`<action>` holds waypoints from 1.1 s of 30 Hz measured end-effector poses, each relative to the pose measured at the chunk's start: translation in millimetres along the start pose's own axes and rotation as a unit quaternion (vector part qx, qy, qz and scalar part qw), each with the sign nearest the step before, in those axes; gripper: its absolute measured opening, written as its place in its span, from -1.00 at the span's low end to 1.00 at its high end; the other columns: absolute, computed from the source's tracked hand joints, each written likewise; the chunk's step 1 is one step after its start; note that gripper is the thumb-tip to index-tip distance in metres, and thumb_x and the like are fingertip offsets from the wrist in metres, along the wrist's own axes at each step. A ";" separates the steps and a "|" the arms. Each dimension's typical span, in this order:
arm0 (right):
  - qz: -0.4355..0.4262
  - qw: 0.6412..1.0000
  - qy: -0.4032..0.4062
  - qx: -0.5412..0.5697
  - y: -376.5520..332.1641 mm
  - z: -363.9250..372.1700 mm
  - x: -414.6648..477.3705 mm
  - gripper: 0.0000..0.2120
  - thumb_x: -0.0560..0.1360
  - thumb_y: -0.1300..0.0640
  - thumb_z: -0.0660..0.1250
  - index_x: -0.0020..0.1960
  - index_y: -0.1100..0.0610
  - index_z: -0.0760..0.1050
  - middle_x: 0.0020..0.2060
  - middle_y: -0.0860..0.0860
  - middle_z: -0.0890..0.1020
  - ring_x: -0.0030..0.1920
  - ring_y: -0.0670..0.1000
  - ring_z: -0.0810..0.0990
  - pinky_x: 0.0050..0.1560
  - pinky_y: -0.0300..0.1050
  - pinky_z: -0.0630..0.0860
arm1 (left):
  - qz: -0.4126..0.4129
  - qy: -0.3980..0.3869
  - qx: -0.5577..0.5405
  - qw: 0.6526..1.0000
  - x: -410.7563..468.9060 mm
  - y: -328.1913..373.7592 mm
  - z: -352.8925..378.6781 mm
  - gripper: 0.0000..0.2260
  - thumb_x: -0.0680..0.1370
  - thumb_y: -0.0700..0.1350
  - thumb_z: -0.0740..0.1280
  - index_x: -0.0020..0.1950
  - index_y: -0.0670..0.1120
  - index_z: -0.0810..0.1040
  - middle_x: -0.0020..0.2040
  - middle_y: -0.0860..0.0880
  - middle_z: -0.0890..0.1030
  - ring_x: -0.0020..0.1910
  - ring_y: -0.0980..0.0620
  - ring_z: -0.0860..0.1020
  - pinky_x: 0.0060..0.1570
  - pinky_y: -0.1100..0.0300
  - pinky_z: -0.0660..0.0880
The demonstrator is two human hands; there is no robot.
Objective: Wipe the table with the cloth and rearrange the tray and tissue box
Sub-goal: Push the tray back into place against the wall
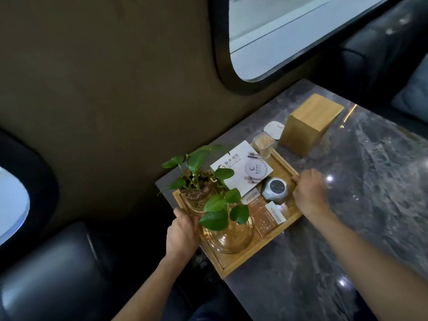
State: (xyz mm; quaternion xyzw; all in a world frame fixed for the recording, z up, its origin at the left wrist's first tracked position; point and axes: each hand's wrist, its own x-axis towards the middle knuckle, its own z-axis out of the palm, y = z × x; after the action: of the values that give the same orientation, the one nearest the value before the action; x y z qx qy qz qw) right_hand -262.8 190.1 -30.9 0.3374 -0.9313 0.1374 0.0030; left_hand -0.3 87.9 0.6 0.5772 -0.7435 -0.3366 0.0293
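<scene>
A wooden tray lies at the left edge of the grey marble table, its near left corner jutting past the table's edge. It carries two leafy plants in glass vases, a white card, a round grey device and small packets. My left hand grips the tray's left rim. My right hand grips its right rim. The wooden tissue box stands upright on the table just beyond the tray. No cloth is in view.
A clear toothpick holder stands at the tray's far corner, with a white object behind it. Dark leather seats lie left and far right. A brown wall with rounded windows runs along the table's far side.
</scene>
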 end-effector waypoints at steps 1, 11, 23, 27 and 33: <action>-0.004 1.000 -0.012 -0.011 -8.6 2.2 4.1 -0.83 0.50 0.30 0.23 -0.14 0.44 0.45 -0.14 0.40 0.54 -0.07 0.36 0.48 -0.07 0.23 0.44 | -0.019 0.002 -0.016 1.000 2.1 -4.7 -2.5 -0.84 0.55 -0.11 0.15 -0.14 -0.17 0.22 -0.20 -0.18 0.52 -0.23 -0.33 0.59 -0.21 -0.16 0.57; -0.087 0.992 -0.084 -0.029 -55.2 29.2 32.2 -0.87 0.48 0.37 0.22 -0.06 0.46 0.45 -0.05 0.42 0.52 0.05 0.36 0.44 0.10 0.21 0.34 | -0.043 0.042 -0.088 0.994 24.9 -37.5 -0.6 -0.84 0.59 -0.09 0.11 -0.13 -0.14 0.23 -0.26 -0.09 0.50 -0.39 -0.17 0.52 -0.38 0.01 0.45; -0.041 0.994 -0.104 0.002 -47.3 30.2 48.9 -0.65 0.53 0.03 0.20 0.04 0.34 0.44 0.04 0.31 0.53 0.08 0.31 0.48 0.11 0.20 0.39 | -0.076 0.043 -0.176 0.980 29.9 -37.6 2.0 -0.59 0.55 0.09 0.18 0.27 -0.15 0.27 0.14 -0.16 0.57 0.11 -0.20 0.55 -0.03 0.03 0.47; -0.096 0.975 -0.175 0.095 -24.9 17.0 36.4 -0.38 0.46 -0.15 0.23 0.39 0.15 0.23 0.38 0.14 0.34 0.39 0.15 0.26 0.40 0.26 0.13 | -0.020 0.018 -0.120 0.992 3.9 -34.1 4.3 0.02 0.33 0.40 0.23 0.50 -0.17 -0.16 0.53 -0.16 0.11 0.50 -0.07 0.11 0.47 0.03 0.13; -0.120 0.938 -0.312 0.094 -3.2 9.2 25.6 0.17 0.15 -0.32 0.41 0.49 0.02 -0.21 0.53 -0.01 -0.04 0.50 0.01 -0.02 0.46 0.14 -0.09 | 0.038 -0.044 0.010 0.998 -17.0 -25.1 26.7 0.26 -0.09 0.64 -0.07 0.19 -0.10 -0.66 0.35 -0.03 -0.48 0.37 0.08 -0.46 0.36 0.20 -0.45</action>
State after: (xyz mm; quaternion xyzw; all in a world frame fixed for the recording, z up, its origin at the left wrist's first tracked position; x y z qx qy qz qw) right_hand -279.7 169.3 -36.4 0.4710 -0.8209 0.1104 -0.3034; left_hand 14.9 112.6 -27.5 0.5333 -0.7689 -0.3527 0.0039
